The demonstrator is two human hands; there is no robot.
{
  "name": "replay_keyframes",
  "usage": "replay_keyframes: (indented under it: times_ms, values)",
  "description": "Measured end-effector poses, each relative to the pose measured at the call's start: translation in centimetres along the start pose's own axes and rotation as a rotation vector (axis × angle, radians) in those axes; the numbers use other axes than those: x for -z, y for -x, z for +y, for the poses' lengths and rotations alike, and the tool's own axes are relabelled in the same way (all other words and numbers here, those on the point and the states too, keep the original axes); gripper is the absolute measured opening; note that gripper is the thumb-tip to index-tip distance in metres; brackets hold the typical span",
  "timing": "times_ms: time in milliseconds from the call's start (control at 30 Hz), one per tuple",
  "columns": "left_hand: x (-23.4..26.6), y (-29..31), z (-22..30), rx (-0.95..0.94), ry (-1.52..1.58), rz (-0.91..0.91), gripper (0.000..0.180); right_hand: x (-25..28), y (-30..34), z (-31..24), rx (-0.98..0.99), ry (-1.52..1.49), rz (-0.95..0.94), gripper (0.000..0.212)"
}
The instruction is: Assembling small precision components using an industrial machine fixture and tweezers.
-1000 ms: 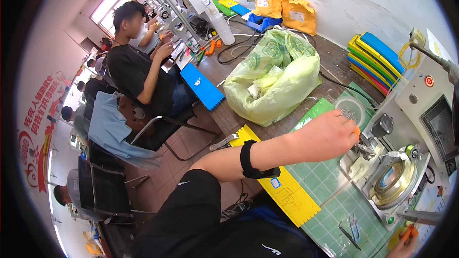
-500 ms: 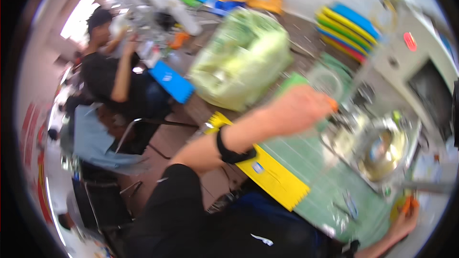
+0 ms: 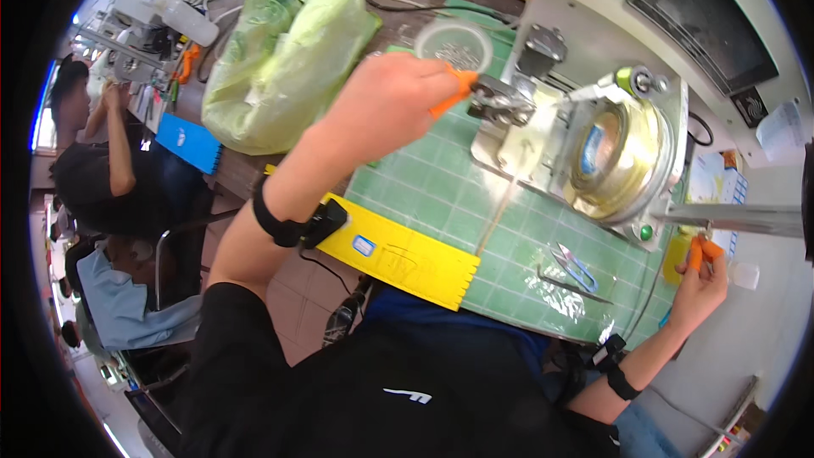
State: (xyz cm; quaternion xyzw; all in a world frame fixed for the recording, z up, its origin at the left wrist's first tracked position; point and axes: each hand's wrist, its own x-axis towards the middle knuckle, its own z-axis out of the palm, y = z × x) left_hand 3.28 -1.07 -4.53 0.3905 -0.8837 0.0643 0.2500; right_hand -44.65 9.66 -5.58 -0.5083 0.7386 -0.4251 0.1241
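Orange covers show at the fingertips of both my hands. My left hand (image 3: 386, 106) is closed, its fingertips together against a dark metal fixture (image 3: 502, 102) on the machine's base plate. What they pinch there, if anything, is hidden. Beside the fixture a spool of clear, yellowish line (image 3: 623, 157) is mounted on the plate. At the far right my right hand (image 3: 700, 288) is closed in a pinch, under a grey metal bar (image 3: 729, 218) and beside a yellow piece (image 3: 676, 256). Whatever is between those fingertips is too small to name.
Blue-handled thread snips (image 3: 577, 271) and dark tweezers (image 3: 570, 285) lie on the green cutting mat (image 3: 441, 195). A yellow corrugated strip (image 3: 398, 254) runs along its near edge. Behind stand a tub of small metal parts (image 3: 454, 47) and a pale green bag (image 3: 284, 59). A co-worker (image 3: 106, 161) sits at left.
My view has swung to the right and steadied, so the machine sits nearer the middle. My left hand stays near the fixture; my right hand stays low at the right, fingers pinched.
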Motion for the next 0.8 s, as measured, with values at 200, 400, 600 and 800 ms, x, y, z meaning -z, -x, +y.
replay_keyframes:
  times_ms: [200,400,600,800]
  values:
    - [0.6,-0.6,-0.2,0.167,0.232,-0.04,0.018,3.1,-1.6,5.8,0.05,0.057,-0.135,0.027]
    - [0.6,-0.8,-0.2,0.159,0.228,-0.056,0.006,1.1,0.5,2.6,0.346,0.431,0.007,0.018]
    - [0.7,-0.4,-0.9,0.091,0.185,-0.119,0.015,2.2,2.3,0.7,0.266,0.403,0.001,0.017]
    - [-0.2,1.4,-1.6,-0.011,-0.148,-0.247,0.019,2.1,2.2,0.7,0.285,0.333,-0.012,0.011]
